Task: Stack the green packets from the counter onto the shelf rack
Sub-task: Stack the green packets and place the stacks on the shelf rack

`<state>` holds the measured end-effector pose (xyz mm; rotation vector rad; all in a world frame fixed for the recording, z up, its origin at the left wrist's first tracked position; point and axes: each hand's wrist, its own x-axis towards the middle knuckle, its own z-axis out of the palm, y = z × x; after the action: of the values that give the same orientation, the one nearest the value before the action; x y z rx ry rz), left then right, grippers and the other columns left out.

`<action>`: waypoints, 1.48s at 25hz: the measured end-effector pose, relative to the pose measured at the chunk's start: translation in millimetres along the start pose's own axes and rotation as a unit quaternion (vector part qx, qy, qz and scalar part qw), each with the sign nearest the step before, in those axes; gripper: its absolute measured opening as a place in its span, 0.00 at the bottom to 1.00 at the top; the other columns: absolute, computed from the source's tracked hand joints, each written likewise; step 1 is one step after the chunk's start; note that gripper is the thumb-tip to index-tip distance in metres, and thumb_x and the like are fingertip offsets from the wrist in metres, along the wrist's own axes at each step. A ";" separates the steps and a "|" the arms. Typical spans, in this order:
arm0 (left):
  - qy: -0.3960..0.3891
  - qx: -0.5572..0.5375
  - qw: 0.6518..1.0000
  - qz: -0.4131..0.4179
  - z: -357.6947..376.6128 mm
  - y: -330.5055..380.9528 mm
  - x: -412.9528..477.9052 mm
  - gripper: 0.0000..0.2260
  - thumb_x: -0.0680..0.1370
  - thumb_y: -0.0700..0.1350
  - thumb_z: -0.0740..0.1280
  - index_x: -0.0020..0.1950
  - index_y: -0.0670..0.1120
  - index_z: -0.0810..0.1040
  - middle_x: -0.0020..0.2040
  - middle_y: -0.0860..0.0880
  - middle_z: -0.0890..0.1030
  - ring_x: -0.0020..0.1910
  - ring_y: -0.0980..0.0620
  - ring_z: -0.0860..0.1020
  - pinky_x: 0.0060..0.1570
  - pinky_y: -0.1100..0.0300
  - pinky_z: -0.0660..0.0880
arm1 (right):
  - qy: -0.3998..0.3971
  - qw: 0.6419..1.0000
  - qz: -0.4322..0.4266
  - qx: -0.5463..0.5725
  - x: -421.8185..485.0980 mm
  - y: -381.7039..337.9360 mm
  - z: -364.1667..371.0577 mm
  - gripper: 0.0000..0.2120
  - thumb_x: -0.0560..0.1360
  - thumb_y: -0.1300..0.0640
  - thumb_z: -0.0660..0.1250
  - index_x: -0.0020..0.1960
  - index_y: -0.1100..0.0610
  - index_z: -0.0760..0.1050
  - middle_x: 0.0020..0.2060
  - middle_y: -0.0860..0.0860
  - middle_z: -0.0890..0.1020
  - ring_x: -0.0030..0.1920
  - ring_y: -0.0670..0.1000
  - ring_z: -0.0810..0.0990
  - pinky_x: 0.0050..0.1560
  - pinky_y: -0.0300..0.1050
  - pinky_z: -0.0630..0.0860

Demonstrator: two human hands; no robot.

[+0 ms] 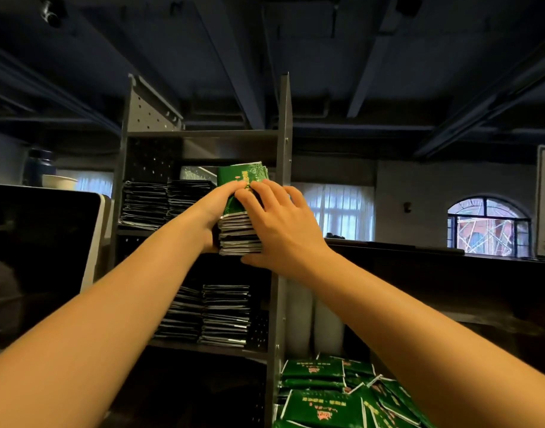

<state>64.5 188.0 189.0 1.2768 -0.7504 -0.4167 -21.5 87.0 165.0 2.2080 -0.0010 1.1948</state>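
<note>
Green foil packets (238,234), thickly stacked, sit at centre frame against the grey metal shelf rack (284,140). The left hand (216,208) and right hand (280,225) both clasp the stack, fingers curled over its top, right thumb beneath. Loose green packets (323,407) lie lower right.

Dim interior, daylight from curtained windows (342,211), dark ceiling (265,41), wide-angle edge bending, shelf shadows perhaps slightly blurred

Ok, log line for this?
left hand: holds green foil packet stack | right hand: holds same stack | at: grey metal rack | pending: loose green packets
</note>
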 end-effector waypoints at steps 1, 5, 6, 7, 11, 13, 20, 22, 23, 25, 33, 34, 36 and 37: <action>-0.003 0.005 1.000 -0.015 -0.8 1.8 2.7 0.16 0.76 0.58 0.63 0.41 0.47 0.80 0.29 0.47 0.81 0.26 0.49 0.81 0.26 0.57 0.79 | -0.013 1.000 0.002 -0.019 3.8 1.8 3.4 0.44 0.64 0.41 0.74 0.72 0.56 0.60 0.67 0.57 0.69 0.68 0.59 0.66 0.66 0.56 0.61; 0.015 0.088 0.996 -0.023 -9.9 8.1 10.2 0.19 0.75 0.61 0.61 0.44 0.46 0.81 0.34 0.46 0.83 0.35 0.47 0.81 0.35 0.57 0.78 | -0.020 0.999 0.028 -0.033 13.8 8.5 8.8 0.44 0.67 0.40 0.72 0.74 0.54 0.56 0.66 0.56 0.69 0.64 0.58 0.68 0.65 0.54 0.61; 0.020 0.106 0.994 -0.019 -12.0 7.0 10.6 0.21 0.76 0.62 0.59 0.44 0.46 0.80 0.35 0.46 0.83 0.37 0.47 0.81 0.36 0.57 0.77 | -0.026 0.999 0.027 -0.032 16.1 8.2 9.7 0.44 0.67 0.40 0.71 0.74 0.54 0.55 0.66 0.56 0.69 0.64 0.58 0.68 0.65 0.53 0.60; 0.027 0.115 0.993 -0.015 -13.3 4.9 10.9 0.23 0.77 0.62 0.56 0.43 0.45 0.80 0.34 0.46 0.82 0.37 0.48 0.80 0.36 0.57 0.76 | -0.031 0.999 0.024 -0.028 18.8 8.3 10.6 0.43 0.67 0.40 0.71 0.74 0.54 0.54 0.66 0.55 0.68 0.63 0.58 0.69 0.64 0.53 0.60; 0.156 0.214 0.961 0.080 -13.9 -12.1 12.6 0.25 0.82 0.58 0.48 0.48 0.42 0.77 0.49 0.41 0.80 0.47 0.43 0.78 0.46 0.53 0.73 | -0.049 0.999 0.004 -0.021 34.7 13.9 9.7 0.42 0.66 0.38 0.70 0.73 0.54 0.57 0.65 0.53 0.66 0.63 0.55 0.66 0.62 0.50 0.63; 0.233 0.337 0.893 0.186 -17.0 -27.5 15.7 0.20 0.83 0.51 0.49 0.59 0.40 0.75 0.60 0.38 0.76 0.60 0.38 0.73 0.53 0.53 0.67 | -0.072 0.997 -0.009 -0.029 43.0 18.4 9.6 0.44 0.67 0.36 0.69 0.74 0.55 0.56 0.66 0.52 0.67 0.64 0.55 0.66 0.64 0.50 0.62; 0.198 0.476 0.796 0.318 -21.0 -91.0 28.3 0.33 0.80 0.54 0.52 0.75 0.48 0.32 0.78 0.48 0.40 0.76 0.51 0.42 0.74 0.53 0.44 | -0.098 0.994 -0.025 -0.037 54.4 24.9 20.0 0.40 0.71 0.35 0.65 0.73 0.55 0.57 0.65 0.52 0.72 0.66 0.55 0.69 0.71 0.55 0.53; 0.228 0.525 0.763 0.302 -20.1 -92.9 35.9 0.32 0.78 0.60 0.44 0.71 0.49 0.26 0.75 0.50 0.32 0.74 0.55 0.33 0.73 0.55 0.37 | -0.105 0.993 -0.027 -0.053 55.1 25.4 25.6 0.38 0.72 0.36 0.64 0.73 0.56 0.56 0.66 0.53 0.71 0.67 0.56 0.69 0.72 0.55 0.51; 0.240 0.542 0.746 0.302 -20.4 -93.3 38.3 0.32 0.77 0.61 0.41 0.70 0.49 0.25 0.73 0.51 0.29 0.72 0.56 0.30 0.72 0.55 0.35 | -0.107 0.992 -0.031 -0.063 55.5 25.7 28.1 0.38 0.73 0.37 0.63 0.74 0.56 0.56 0.66 0.54 0.71 0.67 0.56 0.68 0.72 0.55 0.50; 0.252 0.572 0.720 0.301 -23.8 -93.5 42.4 0.32 0.75 0.62 0.37 0.70 0.48 0.26 0.72 0.52 0.28 0.71 0.56 0.29 0.72 0.54 0.34 | -0.108 0.990 -0.038 -0.086 56.1 25.9 32.5 0.37 0.75 0.37 0.60 0.75 0.57 0.54 0.68 0.54 0.69 0.68 0.56 0.67 0.73 0.55 0.47; 0.244 0.618 0.703 0.254 -16.7 -90.2 42.1 0.33 0.78 0.63 0.40 0.72 0.44 0.28 0.76 0.46 0.34 0.74 0.52 0.33 0.73 0.51 0.37 | -0.079 0.994 -0.042 -0.067 36.0 28.3 28.0 0.31 0.78 0.45 0.57 0.76 0.57 0.52 0.74 0.53 0.60 0.74 0.55 0.57 0.74 0.53 0.45; 0.242 0.624 0.697 0.259 -14.7 -87.6 38.1 0.34 0.78 0.63 0.38 0.74 0.44 0.30 0.76 0.46 0.34 0.74 0.52 0.33 0.73 0.51 0.37 | -0.062 0.995 -0.047 -0.055 29.3 30.1 23.5 0.29 0.78 0.47 0.58 0.75 0.56 0.56 0.73 0.53 0.62 0.74 0.55 0.59 0.73 0.53 0.49; 0.216 0.635 0.689 0.274 -9.3 -84.6 28.0 0.34 0.77 0.63 0.38 0.75 0.44 0.34 0.77 0.47 0.35 0.74 0.53 0.33 0.73 0.51 0.37 | -0.017 0.998 -0.053 -0.030 12.7 36.2 15.7 0.21 0.77 0.54 0.61 0.69 0.57 0.68 0.67 0.54 0.72 0.68 0.56 0.68 0.67 0.53 0.62; 0.195 0.635 0.689 0.290 -5.3 -84.3 21.9 0.33 0.78 0.63 0.39 0.76 0.45 0.35 0.77 0.48 0.36 0.75 0.54 0.34 0.73 0.52 0.37 | 0.004 0.999 -0.047 -0.010 3.4 40.9 12.9 0.18 0.75 0.56 0.63 0.64 0.57 0.73 0.63 0.55 0.76 0.64 0.57 0.72 0.62 0.53 0.67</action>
<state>93.7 155.0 113.6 2.1571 -1.0358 1.1071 -21.3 48.2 183.7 2.1602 0.0928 1.1471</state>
